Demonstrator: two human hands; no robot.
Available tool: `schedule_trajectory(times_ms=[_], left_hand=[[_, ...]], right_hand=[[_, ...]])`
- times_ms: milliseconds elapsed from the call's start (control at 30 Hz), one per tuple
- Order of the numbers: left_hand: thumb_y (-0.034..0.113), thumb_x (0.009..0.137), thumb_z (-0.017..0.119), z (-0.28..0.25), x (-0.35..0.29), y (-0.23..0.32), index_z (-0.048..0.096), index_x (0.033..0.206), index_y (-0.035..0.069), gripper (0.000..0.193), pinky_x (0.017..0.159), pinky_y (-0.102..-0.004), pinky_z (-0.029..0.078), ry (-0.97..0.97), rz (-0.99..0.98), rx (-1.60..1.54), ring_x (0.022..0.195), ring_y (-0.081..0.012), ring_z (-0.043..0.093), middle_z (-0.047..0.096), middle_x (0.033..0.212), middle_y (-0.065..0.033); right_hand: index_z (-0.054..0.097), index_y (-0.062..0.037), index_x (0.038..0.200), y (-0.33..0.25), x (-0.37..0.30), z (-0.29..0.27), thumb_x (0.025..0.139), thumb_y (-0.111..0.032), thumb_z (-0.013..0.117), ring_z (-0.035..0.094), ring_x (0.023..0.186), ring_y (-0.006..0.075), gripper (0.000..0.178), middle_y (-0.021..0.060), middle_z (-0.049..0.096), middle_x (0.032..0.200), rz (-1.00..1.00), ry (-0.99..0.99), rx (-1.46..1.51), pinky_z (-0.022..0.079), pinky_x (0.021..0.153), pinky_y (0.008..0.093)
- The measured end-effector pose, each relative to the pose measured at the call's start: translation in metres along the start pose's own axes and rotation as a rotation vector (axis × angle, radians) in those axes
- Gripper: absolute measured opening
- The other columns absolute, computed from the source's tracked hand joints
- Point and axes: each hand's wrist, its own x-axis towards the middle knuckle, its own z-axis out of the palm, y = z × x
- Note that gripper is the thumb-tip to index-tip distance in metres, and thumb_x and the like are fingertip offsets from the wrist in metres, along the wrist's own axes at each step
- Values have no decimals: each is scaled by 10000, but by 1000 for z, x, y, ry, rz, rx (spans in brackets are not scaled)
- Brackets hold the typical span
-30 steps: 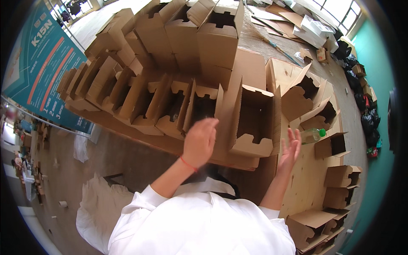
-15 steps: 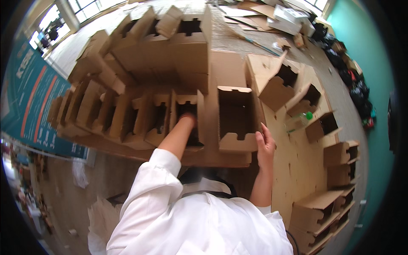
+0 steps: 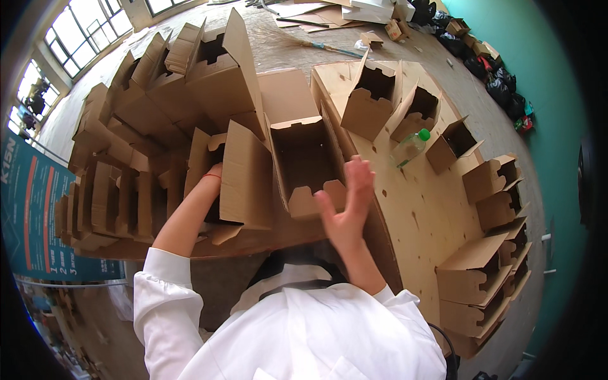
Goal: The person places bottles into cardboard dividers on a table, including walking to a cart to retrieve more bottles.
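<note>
My left hand (image 3: 217, 170) reaches down into an open-topped brown cardboard box (image 3: 247, 180), at the right end of a row. Its fingers are hidden inside by the box walls. To the right stands another open cardboard box (image 3: 307, 155), with nothing visible inside. My right hand (image 3: 349, 209) hovers by that box's near right corner, fingers stretched and thumb apart, holding nothing. Whether it touches the notched near flap I cannot tell.
More open cardboard boxes (image 3: 120, 196) line the table to the left, with a taller row (image 3: 215, 82) behind. On the plywood surface (image 3: 411, 209) at right stand several boxes (image 3: 475, 278) and a green-capped clear bottle (image 3: 410, 148). Black bags (image 3: 497, 88) lie along the green wall.
The box around my left hand has turned and come away from its row, showing more of its right side. My right hand has moved from the other box's right side toward its near flap.
</note>
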Motion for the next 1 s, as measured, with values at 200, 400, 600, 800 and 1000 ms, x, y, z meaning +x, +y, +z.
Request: schedule_trajectory(times_ms=[200, 400, 600, 800, 1000], left_hand=[[337, 908, 543, 7, -18, -11, 490, 1341, 104, 495, 809, -352, 514, 67, 299, -274, 1072, -170, 566, 591, 1249, -100], [454, 870, 552, -12, -101, 45, 191, 1518, 123, 812, 904, -359, 465, 75, -102, -156, 1268, -257, 439, 419, 1446, -121], [466, 886, 570, -29, -141, 0, 114, 1521, 31, 894, 1073, -300, 303, 24, 148, -488, 1299, -227, 399, 323, 1494, -147], [454, 890, 596, -27, -200, 35, 115, 1527, 116, 866, 734, -313, 544, -124, 392, -813, 901, -226, 667, 541, 1239, -196], [378, 924, 573, -12, -180, 85, 100, 1525, 129, 804, 588, -272, 557, -146, 618, -858, 742, -204, 684, 585, 1139, -177]], right_hand=[[593, -117, 1180, -77, -14, 41, 714, -159, 748, 376, 1342, 342, 493, 134, 415, 1442, -501, -547, 318, 335, 1086, 468], [595, -62, 944, -63, -29, 58, 732, -54, 690, 519, 1190, 313, 233, 148, 466, 1388, -404, -592, 298, 522, 871, 378], [571, -39, 901, -53, -41, 62, 745, -32, 674, 554, 1110, 319, 187, 147, 516, 1310, -137, -652, 275, 532, 832, 377], [604, -49, 999, -53, 3, 17, 753, -62, 711, 582, 1041, 315, 268, 130, 578, 1217, -175, -430, 201, 524, 839, 380], [604, -46, 1067, -17, 41, -25, 779, -118, 723, 590, 980, 303, 320, 115, 627, 1074, -276, -26, 231, 500, 838, 373]])
